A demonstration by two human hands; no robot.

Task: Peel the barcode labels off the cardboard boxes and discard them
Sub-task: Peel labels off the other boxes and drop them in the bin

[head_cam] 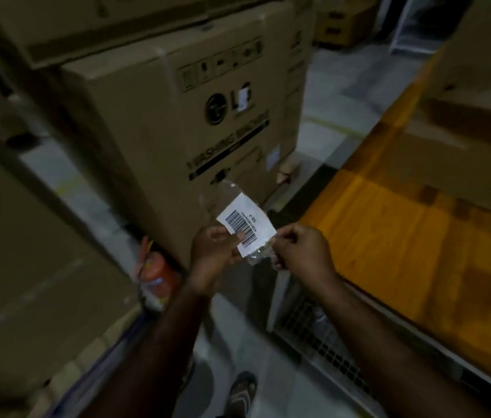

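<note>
A white barcode label stuck to clear tape is held in the air in front of me, off any box. My left hand pinches its lower left edge, thumb on the barcode. My right hand pinches the crumpled clear tape at its lower right corner. Behind the label stands a large cardboard box printed with a washing machine logo; a small white sticker sits on its logo and another pale label lower on its right side.
Other cardboard boxes rise on my left and above. A yellow-topped surface with a wire-mesh side runs along the right. A red fire extinguisher stands at the box's base. My sandalled foot is on the grey floor.
</note>
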